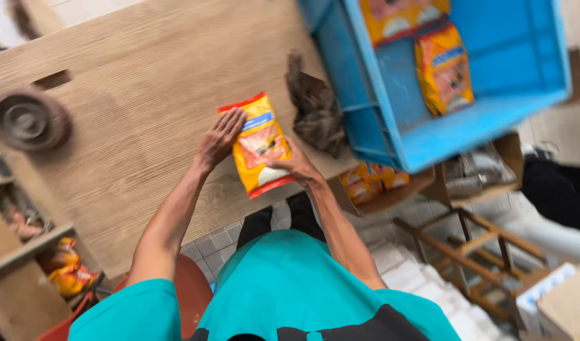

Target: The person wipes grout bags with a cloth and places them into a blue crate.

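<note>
head | L hand point(219, 137) + R hand point(296, 165) fingers grasping orange packet point(259, 145) w/ red ends, flat on wooden surface point(132, 120) nr front edge | blue crate point(429, 132) at right edge, similar packets point(443, 68) inside | dark rag point(315, 113) beside crate

Packet point(259, 146) on the worktop point(132, 113) near its front edge, left hand point(222, 136) on its left side, right hand point(296, 165) at its right, rag point(316, 113) just right, crate point(467, 126) further right holding two packets point(443, 68), reel point(26, 120) far left.
</note>
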